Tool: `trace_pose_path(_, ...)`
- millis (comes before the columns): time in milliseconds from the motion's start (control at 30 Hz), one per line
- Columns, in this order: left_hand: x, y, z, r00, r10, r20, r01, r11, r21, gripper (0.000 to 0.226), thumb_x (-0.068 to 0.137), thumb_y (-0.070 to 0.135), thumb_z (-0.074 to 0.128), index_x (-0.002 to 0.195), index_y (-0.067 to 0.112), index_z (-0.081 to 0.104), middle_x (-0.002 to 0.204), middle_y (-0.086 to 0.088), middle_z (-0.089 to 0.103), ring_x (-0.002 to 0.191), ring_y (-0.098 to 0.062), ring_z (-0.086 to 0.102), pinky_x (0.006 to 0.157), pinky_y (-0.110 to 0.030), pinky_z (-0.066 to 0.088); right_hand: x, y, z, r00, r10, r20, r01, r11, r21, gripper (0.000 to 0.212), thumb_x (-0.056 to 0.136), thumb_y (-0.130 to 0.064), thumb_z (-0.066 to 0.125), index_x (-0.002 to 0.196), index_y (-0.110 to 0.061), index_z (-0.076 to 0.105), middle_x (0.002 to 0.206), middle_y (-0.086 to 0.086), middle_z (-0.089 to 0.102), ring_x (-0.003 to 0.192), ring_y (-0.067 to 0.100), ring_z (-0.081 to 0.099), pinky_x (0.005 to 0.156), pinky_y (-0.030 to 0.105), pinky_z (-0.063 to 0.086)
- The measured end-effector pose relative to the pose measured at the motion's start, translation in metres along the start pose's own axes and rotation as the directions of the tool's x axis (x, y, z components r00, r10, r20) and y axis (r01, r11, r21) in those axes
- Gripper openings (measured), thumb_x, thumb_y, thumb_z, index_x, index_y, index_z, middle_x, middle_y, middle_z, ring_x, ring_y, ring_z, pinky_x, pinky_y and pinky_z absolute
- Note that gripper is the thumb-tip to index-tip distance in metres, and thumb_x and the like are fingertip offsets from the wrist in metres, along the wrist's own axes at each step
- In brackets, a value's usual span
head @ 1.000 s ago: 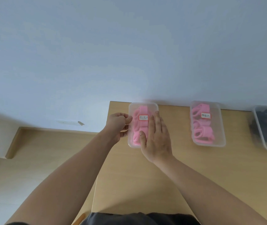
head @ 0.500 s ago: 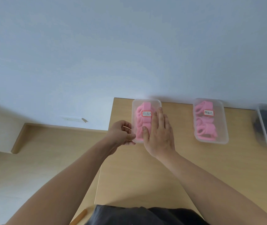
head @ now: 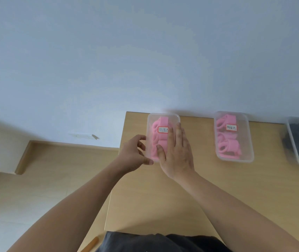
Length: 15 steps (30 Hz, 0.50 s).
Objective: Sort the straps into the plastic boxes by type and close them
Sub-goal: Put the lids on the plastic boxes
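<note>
Pale wall (head: 145, 51) backs a wooden tabletop (head: 163, 197). At its far-left corner lies the left box (head: 163, 118) of pink straps (head: 155, 142); the left hand (head: 133, 155) curls round its left edge, the right hand (head: 177, 155) presses flat, fingers straight, on top of it.

Noted a light wooden table (head: 163, 206) set flush against a plain, pale wall (head: 145, 51), with wood-look floor (head: 54, 188) to its left. Saw a wooden skirting board (head: 22, 157) turning a corner at far left, a small white strip (head: 81, 135) low on the wall, and a slim wooden stick (head: 90, 244) near the table's near-left corner.
</note>
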<state>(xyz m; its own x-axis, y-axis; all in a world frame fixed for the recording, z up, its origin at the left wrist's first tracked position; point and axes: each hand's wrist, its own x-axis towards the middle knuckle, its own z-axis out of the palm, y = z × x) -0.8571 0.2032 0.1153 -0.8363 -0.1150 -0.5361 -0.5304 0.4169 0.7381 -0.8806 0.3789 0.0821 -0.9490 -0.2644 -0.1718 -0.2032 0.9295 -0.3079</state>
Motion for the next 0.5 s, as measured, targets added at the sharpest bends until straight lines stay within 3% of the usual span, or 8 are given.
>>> trace_pose_path(67,0.001,0.003,-0.004,0.997,0.067,-0.029,-0.061,0.984,0.165,0.102,0.058,0.015,0.098,0.146,0.03,0.048,0.12,0.007,0.056,0.091,-0.011,0.059,0.077,-0.035,0.056,0.001,0.003,-0.006,1.0,-0.004,0.003,0.004,1.0,0.004,0.075,0.098,-0.056,0.017,0.158,-0.013,0.005,0.166,0.012,-0.009,0.153,0.031,0.0,0.123,0.046,0.013)
trace_pose_path(133,0.005,0.007,-0.009,0.991,0.129,0.024,-0.131,0.956,0.264,0.121,0.057,0.024,0.099,0.157,0.034,0.032,0.148,0.009,0.041,0.124,-0.016,0.051,0.096,-0.037,0.052,0.006,0.006,-0.014,0.999,-0.002,-0.033,0.002,1.0,0.003,0.075,0.096,-0.057,0.013,0.157,-0.014,0.016,0.165,0.013,0.006,0.151,0.032,0.008,0.122,0.047,0.017)
trace_pose_path(200,0.011,0.017,-0.013,0.981,0.154,0.118,-0.18,0.947,0.264,0.13,0.06,0.028,0.097,0.163,0.035,0.018,0.167,0.018,0.014,0.15,-0.014,0.029,0.113,-0.039,0.043,0.016,0.011,-0.019,0.999,-0.013,-0.034,0.013,1.0,0.018,0.072,0.098,-0.055,0.017,0.157,-0.013,0.018,0.165,0.013,0.009,0.152,0.032,0.009,0.121,0.046,0.017)
trace_pose_path(333,0.03,0.037,-0.014,0.953,0.163,0.254,-0.264,0.859,0.439,0.143,0.061,0.037,0.095,0.165,0.035,-0.003,0.167,0.028,-0.023,0.158,-0.005,-0.001,0.124,-0.037,0.023,0.033,0.02,-0.018,0.998,-0.068,0.01,0.068,0.998,0.012,0.069,0.102,-0.051,0.025,0.159,-0.015,0.007,0.167,0.004,-0.009,0.154,0.026,-0.002,0.122,0.044,0.016)
trace_pose_path(500,0.044,0.031,-0.019,0.941,0.139,0.308,-0.289,0.806,0.517,0.149,0.063,0.042,0.094,0.163,0.036,-0.016,0.161,0.033,-0.035,0.159,-0.006,-0.009,0.129,-0.042,0.017,0.036,0.02,-0.013,1.0,-0.015,-0.005,0.015,1.0,0.027,0.074,0.096,-0.057,0.013,0.159,-0.018,0.011,0.167,0.001,-0.007,0.152,0.033,0.004,0.121,0.047,0.019)
